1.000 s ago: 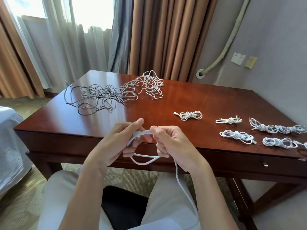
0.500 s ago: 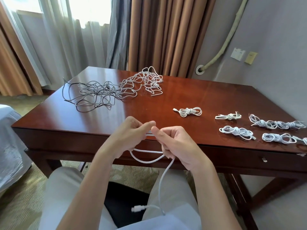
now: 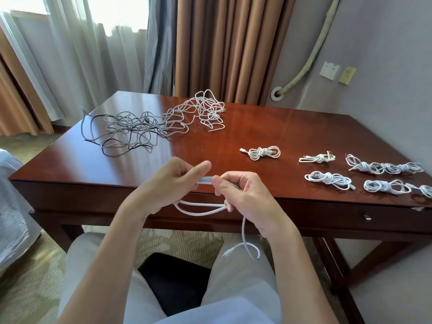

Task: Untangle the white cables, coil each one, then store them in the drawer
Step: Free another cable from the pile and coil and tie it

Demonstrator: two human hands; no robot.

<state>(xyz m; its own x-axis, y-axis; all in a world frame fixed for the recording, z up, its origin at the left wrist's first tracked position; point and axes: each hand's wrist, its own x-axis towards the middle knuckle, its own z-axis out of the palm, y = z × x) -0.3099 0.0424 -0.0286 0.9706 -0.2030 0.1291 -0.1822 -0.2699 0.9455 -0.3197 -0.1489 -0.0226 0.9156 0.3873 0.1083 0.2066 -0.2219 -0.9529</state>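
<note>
Head view: both hands are at the near edge of the glossy reddish-brown wooden desk. Left hand and right hand each pinch the thin white cable, loops hanging between them, plug end dangling over the lap. Tangled pile of white cables sits far left, six coiled white bundles right. The desk's front drawer looks closed, so can't tell what's inside.

Bright window daylight glares off the table; wide-angle edges bend
</note>
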